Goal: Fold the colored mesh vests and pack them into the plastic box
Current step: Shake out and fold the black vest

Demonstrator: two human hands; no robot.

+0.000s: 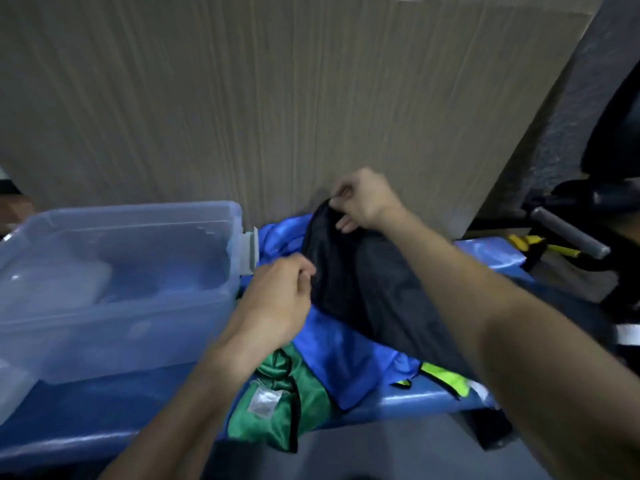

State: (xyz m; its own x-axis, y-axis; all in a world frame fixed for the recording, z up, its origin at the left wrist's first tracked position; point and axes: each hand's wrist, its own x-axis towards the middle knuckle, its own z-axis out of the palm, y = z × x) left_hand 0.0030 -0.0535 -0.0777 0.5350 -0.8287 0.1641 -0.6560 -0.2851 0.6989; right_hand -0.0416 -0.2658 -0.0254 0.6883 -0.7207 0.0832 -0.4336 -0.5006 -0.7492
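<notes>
I hold the black vest (346,271) with both hands, and I believe this is to stretch one edge straight before the fold. My right hand (363,202) is at about 1 o'clock from the middle of the view; its fingers are curled and pinch the top edge of the dark cloth, near the cardboard sheet (277,98) that stands behind. My left hand (277,303) is lower, near the centre, and its fingers are closed on the near side edge of the same vest, though blur hides the exact contact. The vest lies on a blue vest (346,358), and a green vest (277,403) with a white label hangs over the front of the blue bench (104,427) at 6 o'clock. A yellow-green vest (446,379) shows at 4 o'clock, partly under my right arm. The clear plastic box (121,289) stands at 9 o'clock, just beside my left hand, open, so a folded vest goes a short way. I see no folded vest inside it, so the packing seems at its beginning.
</notes>
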